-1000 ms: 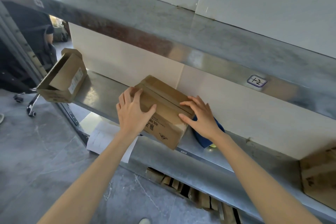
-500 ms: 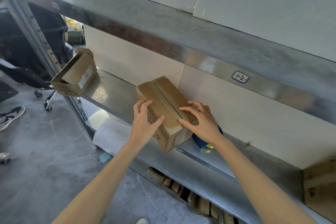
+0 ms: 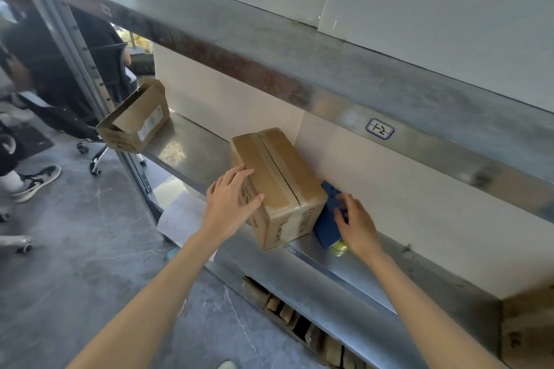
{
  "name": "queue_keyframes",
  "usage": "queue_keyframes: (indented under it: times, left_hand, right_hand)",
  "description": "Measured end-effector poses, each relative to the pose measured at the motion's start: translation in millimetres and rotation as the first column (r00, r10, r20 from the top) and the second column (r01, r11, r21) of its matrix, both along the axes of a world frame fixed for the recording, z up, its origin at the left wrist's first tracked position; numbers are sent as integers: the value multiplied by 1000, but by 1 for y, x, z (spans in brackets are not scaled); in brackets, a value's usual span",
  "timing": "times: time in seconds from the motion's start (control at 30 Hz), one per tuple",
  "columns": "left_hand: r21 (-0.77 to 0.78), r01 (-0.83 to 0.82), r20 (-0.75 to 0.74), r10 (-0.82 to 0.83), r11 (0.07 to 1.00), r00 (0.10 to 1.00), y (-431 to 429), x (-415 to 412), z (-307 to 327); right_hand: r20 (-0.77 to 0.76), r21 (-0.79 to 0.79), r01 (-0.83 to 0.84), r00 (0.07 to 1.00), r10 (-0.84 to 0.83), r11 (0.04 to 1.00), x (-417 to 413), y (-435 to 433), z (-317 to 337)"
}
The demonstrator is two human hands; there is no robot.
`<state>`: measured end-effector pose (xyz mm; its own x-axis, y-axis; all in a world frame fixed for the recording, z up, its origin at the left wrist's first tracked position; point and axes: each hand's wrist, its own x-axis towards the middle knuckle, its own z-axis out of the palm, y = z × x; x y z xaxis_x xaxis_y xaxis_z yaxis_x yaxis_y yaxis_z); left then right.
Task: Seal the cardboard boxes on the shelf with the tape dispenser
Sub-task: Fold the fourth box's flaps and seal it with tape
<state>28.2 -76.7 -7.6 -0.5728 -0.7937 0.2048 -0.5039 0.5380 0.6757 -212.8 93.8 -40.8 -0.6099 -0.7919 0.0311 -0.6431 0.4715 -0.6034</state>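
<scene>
- The box [image 3: 278, 177] is parked on the shelf [image 3: 192, 144], steadied by the left hand [image 3: 230, 204], fingers laid straight on its side.
- The blue tape dispenser [image 3: 328, 219], just beside the box, is grasped by the right hand [image 3: 358, 225], fingers curled over it.
- Next, probably: it gets lifted onto the top seam.

Right hand [image 3: 356, 223]: moved off the box [image 3: 278, 177] top onto the tape dispenser [image 3: 329, 219]. Box: turned slightly on the shelf.

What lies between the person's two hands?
In the head view, the closed cardboard box lies between the left hand and the right hand, which touches the blue tape dispenser.
</scene>
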Motion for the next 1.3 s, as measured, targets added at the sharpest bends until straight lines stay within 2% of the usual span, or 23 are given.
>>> queue_keyframes:
  times: [0.07, 0.17, 0.43, 0.53, 0.67, 0.9, 1.3]
  left_hand:
    - [-16, -7, -1, 7, 1000, 1000, 5, -1, -1]
    - [8, -18, -12, 18, 1000, 1000, 10, -2, -2]
    - [48, -37, -17, 38, 998, 999, 14, -6, -3]
    - [63, -38, -24, 40, 997, 999, 16, -9, -4]
    - [93, -31, -49, 35, 995, 998, 16, -9, -7]
    - [107, -15, -62, 22, 994, 998, 14, -9, -8]
    - [59, -37, -58, 41, 998, 997, 25, -4, -7]
  right_hand:
    - [37, 99, -19, 999, 15, 995, 0, 2, -11]
    - [91, 142, -71, 994, 58, 987, 3, 0, -21]
    - [29, 207, -139, 990, 136, 968, -8, -2, -34]
    - [22, 310, -188, 981, 190, 932, -15, -4, -29]
    - [99, 399, -282, 959, 265, 873, -24, -8, -16]
    - [219, 404, -350, 934, 282, 845, -38, -14, -9]
    - [193, 370, -274, 957, 215, 888, -27, -12, -8]
